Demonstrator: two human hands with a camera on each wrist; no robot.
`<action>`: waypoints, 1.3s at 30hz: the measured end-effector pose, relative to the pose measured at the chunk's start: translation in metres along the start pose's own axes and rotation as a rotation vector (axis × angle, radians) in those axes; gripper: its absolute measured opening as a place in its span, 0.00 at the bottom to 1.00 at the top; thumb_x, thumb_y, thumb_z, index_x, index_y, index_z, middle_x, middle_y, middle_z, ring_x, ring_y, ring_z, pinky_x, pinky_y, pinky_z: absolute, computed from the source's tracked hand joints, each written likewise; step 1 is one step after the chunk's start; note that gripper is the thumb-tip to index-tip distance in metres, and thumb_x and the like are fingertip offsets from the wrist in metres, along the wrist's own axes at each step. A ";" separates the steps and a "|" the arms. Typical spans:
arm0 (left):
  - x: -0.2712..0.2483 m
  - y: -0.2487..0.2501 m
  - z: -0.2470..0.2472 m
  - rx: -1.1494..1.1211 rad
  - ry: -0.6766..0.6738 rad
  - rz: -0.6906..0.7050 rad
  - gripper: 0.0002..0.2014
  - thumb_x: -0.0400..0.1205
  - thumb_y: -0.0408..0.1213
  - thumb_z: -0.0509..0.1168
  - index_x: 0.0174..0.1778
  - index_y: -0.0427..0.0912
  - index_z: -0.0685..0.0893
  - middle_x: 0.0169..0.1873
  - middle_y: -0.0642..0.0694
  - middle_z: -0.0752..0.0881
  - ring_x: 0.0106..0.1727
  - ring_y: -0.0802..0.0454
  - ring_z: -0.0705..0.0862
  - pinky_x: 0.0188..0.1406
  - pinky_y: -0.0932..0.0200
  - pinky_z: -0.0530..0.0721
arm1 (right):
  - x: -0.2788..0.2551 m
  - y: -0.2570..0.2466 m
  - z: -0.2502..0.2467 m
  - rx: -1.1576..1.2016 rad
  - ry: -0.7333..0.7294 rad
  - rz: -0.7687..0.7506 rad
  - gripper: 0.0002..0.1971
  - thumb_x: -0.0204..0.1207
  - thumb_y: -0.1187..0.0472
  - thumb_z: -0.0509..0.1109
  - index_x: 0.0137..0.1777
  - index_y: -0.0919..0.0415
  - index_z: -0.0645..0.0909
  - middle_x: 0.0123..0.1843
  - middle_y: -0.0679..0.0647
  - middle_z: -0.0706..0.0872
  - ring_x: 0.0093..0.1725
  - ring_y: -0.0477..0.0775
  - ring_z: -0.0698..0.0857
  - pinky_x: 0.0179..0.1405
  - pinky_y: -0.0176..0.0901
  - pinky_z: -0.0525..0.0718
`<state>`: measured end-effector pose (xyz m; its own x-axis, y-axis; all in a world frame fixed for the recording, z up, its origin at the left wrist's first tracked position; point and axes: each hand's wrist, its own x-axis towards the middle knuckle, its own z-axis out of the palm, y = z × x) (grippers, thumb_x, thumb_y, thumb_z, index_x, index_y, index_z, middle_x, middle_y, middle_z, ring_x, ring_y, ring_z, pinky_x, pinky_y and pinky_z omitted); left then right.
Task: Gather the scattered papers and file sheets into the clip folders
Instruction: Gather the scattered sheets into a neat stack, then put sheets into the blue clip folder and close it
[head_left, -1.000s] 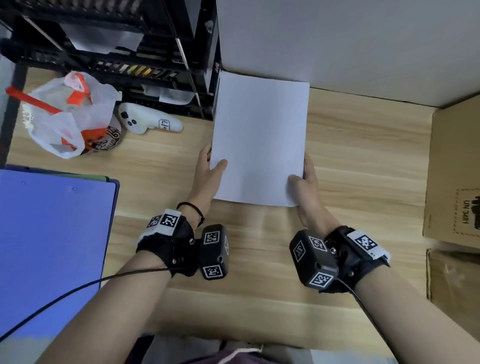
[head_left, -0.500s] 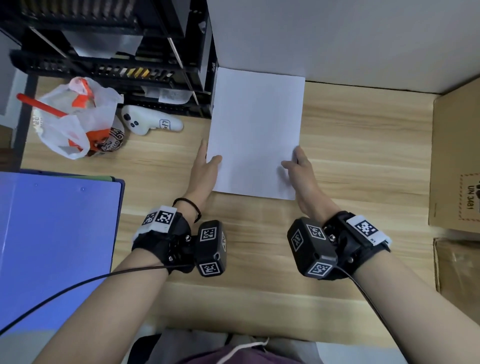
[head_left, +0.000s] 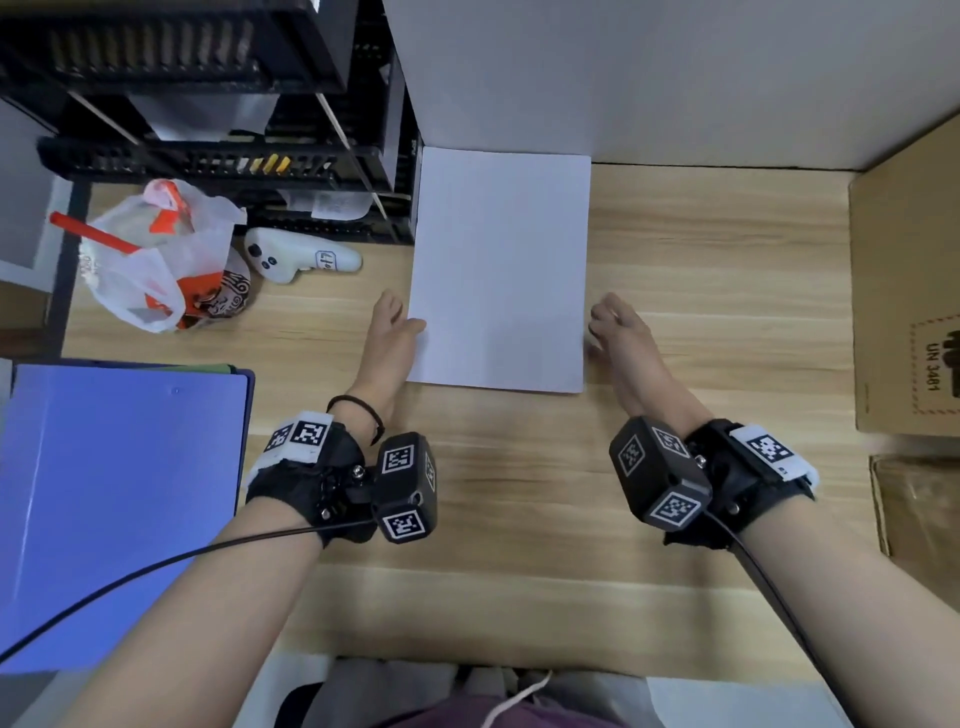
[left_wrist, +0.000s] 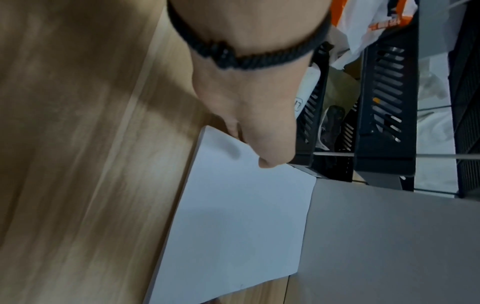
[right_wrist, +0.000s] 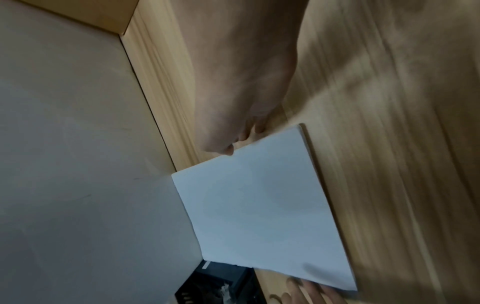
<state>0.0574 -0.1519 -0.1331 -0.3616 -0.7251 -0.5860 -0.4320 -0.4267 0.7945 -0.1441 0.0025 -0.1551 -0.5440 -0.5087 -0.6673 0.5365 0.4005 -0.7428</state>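
Note:
A stack of white paper (head_left: 498, 270) lies flat on the wooden desk (head_left: 519, 519), its far edge against the white back panel. My left hand (head_left: 397, 325) lies along the stack's left edge with the thumb resting on top, as the left wrist view shows over the paper (left_wrist: 241, 226). My right hand (head_left: 613, 327) sits just off the right edge, fingers loosely bent, their tips touching the side of the paper (right_wrist: 265, 216). A blue clip folder (head_left: 119, 509) lies closed at the desk's left front.
A black mesh rack (head_left: 218, 156) stands at the back left, with a white plastic bag (head_left: 156, 254) and a white controller (head_left: 296, 257) in front of it. Cardboard boxes (head_left: 909, 291) line the right side. The white panel (head_left: 623, 78) closes the back.
My right hand has come off the stack's near right corner and now touches its right edge. My left hand stays at the left edge, thumb on top.

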 end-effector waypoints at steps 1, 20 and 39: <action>-0.002 -0.005 -0.003 -0.001 0.026 -0.002 0.14 0.84 0.29 0.56 0.60 0.51 0.75 0.55 0.55 0.75 0.62 0.55 0.70 0.64 0.66 0.66 | -0.004 0.003 -0.004 -0.002 0.070 -0.005 0.15 0.76 0.68 0.63 0.47 0.43 0.71 0.43 0.40 0.75 0.41 0.39 0.75 0.40 0.34 0.73; -0.100 -0.114 -0.258 0.001 0.263 0.021 0.10 0.81 0.28 0.64 0.55 0.45 0.82 0.39 0.47 0.82 0.35 0.53 0.79 0.30 0.70 0.77 | -0.133 0.122 0.184 -0.227 -0.103 0.295 0.11 0.86 0.67 0.51 0.55 0.62 0.76 0.46 0.59 0.88 0.41 0.60 0.88 0.39 0.48 0.90; -0.147 -0.166 -0.349 0.171 0.512 -0.009 0.24 0.71 0.60 0.73 0.42 0.41 0.79 0.35 0.49 0.83 0.35 0.50 0.81 0.35 0.53 0.74 | -0.185 0.166 0.284 -0.285 -0.182 0.197 0.09 0.83 0.70 0.60 0.60 0.60 0.71 0.44 0.52 0.82 0.40 0.50 0.83 0.45 0.41 0.82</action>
<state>0.4705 -0.1626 -0.1235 0.0733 -0.9106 -0.4068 -0.5770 -0.3714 0.7274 0.2290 -0.0529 -0.1393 -0.3114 -0.5175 -0.7970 0.4046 0.6867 -0.6040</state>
